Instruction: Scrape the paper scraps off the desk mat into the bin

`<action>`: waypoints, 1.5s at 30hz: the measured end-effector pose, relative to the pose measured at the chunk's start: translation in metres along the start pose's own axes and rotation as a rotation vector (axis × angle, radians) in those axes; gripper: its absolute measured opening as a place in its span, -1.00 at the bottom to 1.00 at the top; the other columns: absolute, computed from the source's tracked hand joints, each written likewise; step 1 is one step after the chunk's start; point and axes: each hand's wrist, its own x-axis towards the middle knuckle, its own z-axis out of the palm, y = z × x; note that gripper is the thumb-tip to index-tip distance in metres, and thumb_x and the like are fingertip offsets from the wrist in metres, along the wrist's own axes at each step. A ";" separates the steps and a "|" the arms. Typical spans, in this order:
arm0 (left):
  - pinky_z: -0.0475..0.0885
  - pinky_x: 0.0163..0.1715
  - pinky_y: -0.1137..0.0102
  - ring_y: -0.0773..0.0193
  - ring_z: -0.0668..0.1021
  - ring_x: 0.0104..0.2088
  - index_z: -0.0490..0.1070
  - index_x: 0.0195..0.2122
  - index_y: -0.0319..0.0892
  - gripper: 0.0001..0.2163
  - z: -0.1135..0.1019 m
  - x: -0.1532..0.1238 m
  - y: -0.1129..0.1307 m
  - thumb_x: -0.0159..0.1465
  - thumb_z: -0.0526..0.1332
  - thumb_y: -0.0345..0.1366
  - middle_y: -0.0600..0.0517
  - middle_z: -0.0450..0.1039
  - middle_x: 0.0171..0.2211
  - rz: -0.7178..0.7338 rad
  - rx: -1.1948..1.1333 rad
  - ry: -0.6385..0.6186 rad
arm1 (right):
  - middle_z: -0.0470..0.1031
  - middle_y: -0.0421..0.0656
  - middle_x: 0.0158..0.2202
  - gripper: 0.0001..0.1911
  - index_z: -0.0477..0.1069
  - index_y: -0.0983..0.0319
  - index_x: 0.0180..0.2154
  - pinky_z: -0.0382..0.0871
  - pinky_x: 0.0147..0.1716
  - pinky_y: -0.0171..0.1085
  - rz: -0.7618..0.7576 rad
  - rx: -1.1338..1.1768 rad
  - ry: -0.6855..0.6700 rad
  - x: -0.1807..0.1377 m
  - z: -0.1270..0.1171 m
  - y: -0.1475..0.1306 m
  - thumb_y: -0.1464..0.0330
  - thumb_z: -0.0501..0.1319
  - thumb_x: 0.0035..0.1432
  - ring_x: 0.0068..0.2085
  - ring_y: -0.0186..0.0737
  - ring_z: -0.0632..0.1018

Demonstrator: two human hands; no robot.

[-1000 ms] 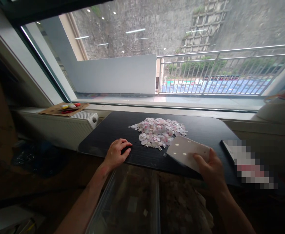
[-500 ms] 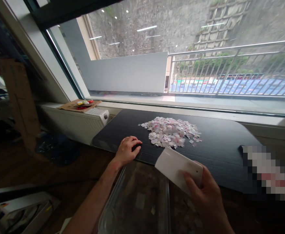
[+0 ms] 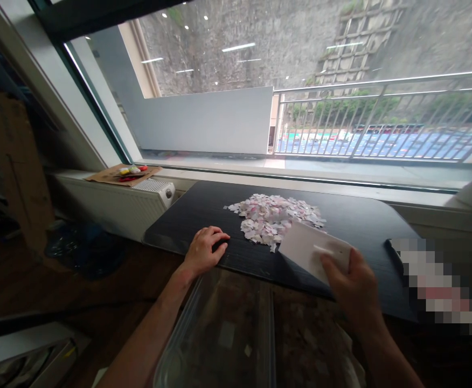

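Right hand [image 3: 355,288]: fingers [image 3: 330,265] closed around a white flat scraper card [image 3: 311,249], held tilted with its far edge at the near side of the paper pile. Left hand [image 3: 203,250]: fingers loosely curled, holding nothing, resting knuckles-up on the near edge of the bench [image 3: 361,226], just left of the pile. Pile of small pink-and-white paper scraps [image 3: 274,215]: heaped mid-bench, a few loose scraps around its rim. Clear plastic bin [image 3: 223,334]: below the bench's near edge, between the two forearms, a few scraps visible inside. White radiator [image 3: 110,202]: left of the bench under the window, carrying a cardboard sheet [image 3: 120,175] with small coloured items. Blurred flat object [image 3: 438,285]: right end of bench, contents unreadable.
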 end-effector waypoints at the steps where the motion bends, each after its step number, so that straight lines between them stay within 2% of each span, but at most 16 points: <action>1: 0.38 0.05 0.13 0.13 0.52 -0.10 0.56 -0.17 -0.11 -0.81 0.000 0.000 0.000 0.27 0.18 -0.31 -0.04 0.50 -0.16 0.001 -0.001 0.000 | 0.48 -0.19 -0.49 -0.61 0.45 0.18 -0.29 0.34 -0.47 -0.22 -0.002 -0.017 0.018 -0.001 -0.004 0.003 0.05 0.23 -0.10 -0.47 -0.14 0.47; 5: 0.38 0.04 0.13 0.13 0.52 -0.10 0.56 -0.16 -0.11 -0.81 0.000 0.000 -0.001 0.27 0.18 -0.29 -0.04 0.50 -0.16 0.005 -0.001 0.001 | 0.47 -0.21 -0.49 -0.62 0.45 0.17 -0.28 0.33 -0.50 -0.24 -0.018 -0.025 0.068 -0.004 -0.014 0.006 0.06 0.25 -0.06 -0.49 -0.17 0.45; 9: 0.38 0.04 0.13 0.13 0.52 -0.11 0.56 -0.18 -0.11 -0.81 0.000 0.000 -0.001 0.27 0.18 -0.30 -0.03 0.50 -0.17 0.006 0.004 0.004 | 0.50 -0.19 -0.47 -0.65 0.44 0.18 -0.27 0.36 -0.46 -0.24 -0.077 0.034 0.006 -0.003 0.003 0.001 0.08 0.23 -0.01 -0.46 -0.17 0.47; 13: 0.38 0.04 0.11 0.13 0.52 -0.10 0.56 -0.17 -0.10 -0.81 0.000 0.000 -0.002 0.27 0.17 -0.29 -0.03 0.50 -0.16 0.009 0.004 0.001 | 0.52 -0.19 -0.46 -0.68 0.42 0.18 -0.27 0.39 -0.43 -0.23 -0.049 0.072 -0.035 0.000 0.016 0.006 0.11 0.22 0.00 -0.44 -0.15 0.51; 17: 0.37 0.05 0.11 0.12 0.52 -0.10 0.56 -0.16 -0.11 -0.80 0.001 0.000 -0.001 0.27 0.17 -0.28 -0.04 0.50 -0.16 0.008 -0.001 -0.001 | 0.51 -0.19 -0.47 -0.68 0.40 0.18 -0.31 0.39 -0.44 -0.21 0.063 0.052 -0.043 0.000 0.001 0.016 0.11 0.24 -0.06 -0.43 -0.13 0.53; 21: 0.37 0.06 0.13 0.13 0.52 -0.10 0.56 -0.17 -0.11 -0.81 0.000 0.000 -0.001 0.27 0.17 -0.28 -0.03 0.50 -0.16 0.005 -0.003 0.003 | 0.52 -0.18 -0.45 -0.59 0.42 0.20 -0.28 0.38 -0.48 -0.21 0.195 0.107 -0.077 -0.005 -0.019 0.016 0.08 0.29 -0.13 -0.44 -0.12 0.52; 26: 0.37 0.06 0.13 0.14 0.52 -0.10 0.56 -0.17 -0.09 -0.81 0.000 0.000 -0.001 0.28 0.17 -0.27 -0.02 0.50 -0.16 0.006 0.002 0.002 | 0.46 -0.21 -0.44 -0.61 0.42 0.19 -0.26 0.36 -0.43 -0.20 0.166 0.051 0.055 -0.015 -0.027 0.008 0.06 0.26 -0.05 -0.42 -0.14 0.50; 35: 0.38 0.05 0.14 0.14 0.52 -0.10 0.55 -0.17 -0.08 -0.81 0.000 0.000 -0.003 0.28 0.16 -0.26 -0.02 0.50 -0.16 0.009 0.005 0.005 | 0.41 -0.21 -0.44 -0.65 0.39 0.18 -0.27 0.34 -0.42 -0.18 0.120 -0.046 0.129 -0.019 -0.036 0.000 0.07 0.23 -0.02 -0.42 -0.13 0.47; 39: 0.38 0.02 0.12 0.12 0.52 -0.10 0.55 -0.17 -0.11 -0.79 0.000 0.000 -0.003 0.28 0.15 -0.26 -0.04 0.50 -0.16 0.015 0.000 0.006 | 0.43 -0.21 -0.43 -0.64 0.39 0.18 -0.28 0.34 -0.39 -0.17 0.148 -0.017 0.102 -0.016 -0.033 0.005 0.07 0.25 -0.03 -0.40 -0.12 0.48; 45: 0.38 0.03 0.13 0.13 0.52 -0.10 0.55 -0.16 -0.11 -0.79 0.000 0.000 -0.002 0.28 0.15 -0.25 -0.04 0.50 -0.16 0.016 0.001 0.004 | 0.50 -0.21 -0.42 -0.58 0.46 0.21 -0.23 0.38 -0.43 -0.20 0.224 0.185 0.040 -0.014 -0.028 0.019 0.07 0.31 -0.06 -0.44 -0.16 0.49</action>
